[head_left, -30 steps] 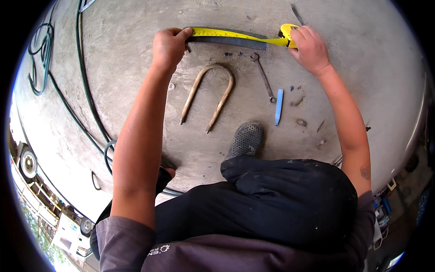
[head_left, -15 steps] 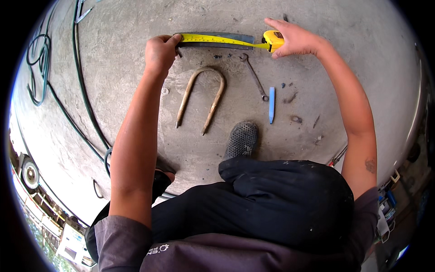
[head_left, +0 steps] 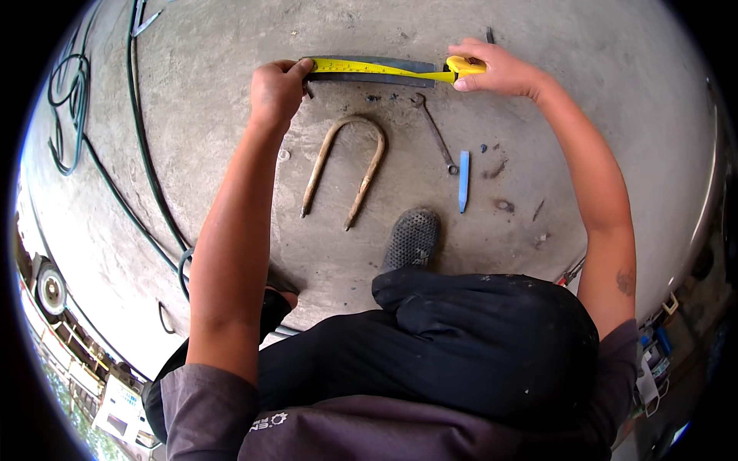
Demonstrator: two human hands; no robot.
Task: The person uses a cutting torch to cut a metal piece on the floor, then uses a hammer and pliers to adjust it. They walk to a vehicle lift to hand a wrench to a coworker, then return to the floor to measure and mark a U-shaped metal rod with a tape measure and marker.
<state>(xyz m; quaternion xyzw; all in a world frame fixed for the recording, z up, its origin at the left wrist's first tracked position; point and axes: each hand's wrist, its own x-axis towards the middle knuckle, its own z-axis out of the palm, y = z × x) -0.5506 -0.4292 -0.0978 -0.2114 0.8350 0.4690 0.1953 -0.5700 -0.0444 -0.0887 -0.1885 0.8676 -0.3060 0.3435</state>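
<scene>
A yellow tape measure is pulled out along a dark flat metal strip on the concrete floor. My left hand pinches the blade's free end against the strip's left end. At the other end, my right hand is closed round the yellow case, just past the strip's right end. The blade twists slightly near the case. Below the strip lie a rusty U-shaped rod, a combination wrench and a blue marker-like stick.
Dark green hoses run down the left side, with a coil at the far left. My shoe rests below the wrench. Small dark scraps dot the floor at right. A wheel shows at the lower left rim.
My right hand has closed more fully round the tape case and tilted it, its fingers less spread. My left hand keeps its pinch at the strip's end. The view has shifted slightly.
</scene>
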